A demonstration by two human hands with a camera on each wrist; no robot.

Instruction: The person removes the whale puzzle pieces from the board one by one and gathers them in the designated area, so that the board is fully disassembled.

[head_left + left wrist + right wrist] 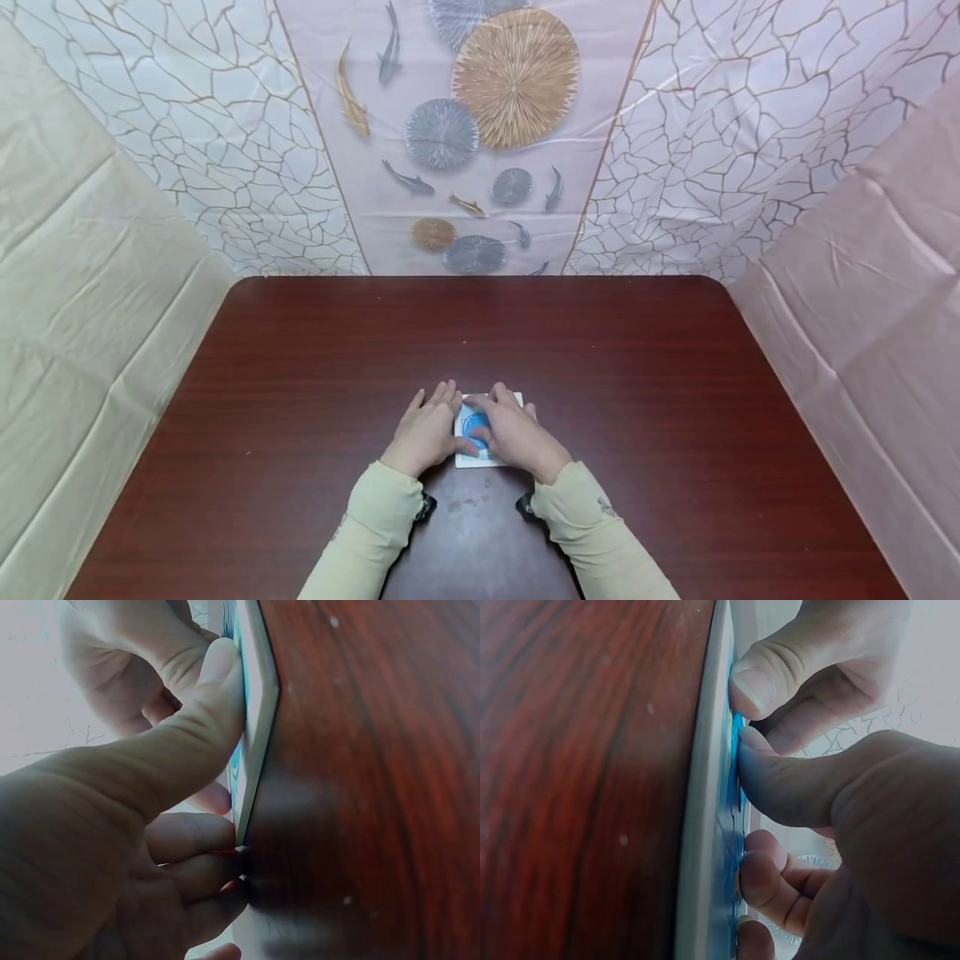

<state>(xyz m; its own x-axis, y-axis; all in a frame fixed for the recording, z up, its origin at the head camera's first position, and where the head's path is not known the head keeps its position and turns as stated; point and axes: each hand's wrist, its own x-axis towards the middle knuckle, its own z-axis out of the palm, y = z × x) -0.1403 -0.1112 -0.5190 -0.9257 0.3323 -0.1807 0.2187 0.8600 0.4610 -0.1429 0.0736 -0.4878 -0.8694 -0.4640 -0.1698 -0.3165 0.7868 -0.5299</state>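
Observation:
A small flat puzzle board (462, 461) with a pale rim and a blue round picture lies on the table between my hands. Curved seams run over its blue face in the right wrist view. My left hand (425, 433) lies along the board's left side, fingers extended, its thumb (214, 705) pressing on the near part of the face. Bent over the board from the right, my right hand (517, 435) sets its thumb (780, 784) and curled fingertips on the blue picture. Its palm and fingers cover much of the board's right side.
The dark reddish-brown wooden table (675, 400) extends around the board on all sides. Patterned cloth (517, 79) hangs behind it, with plain pale cloth (75, 350) on the left and right. Dark bands (426, 507) sit at both wrists.

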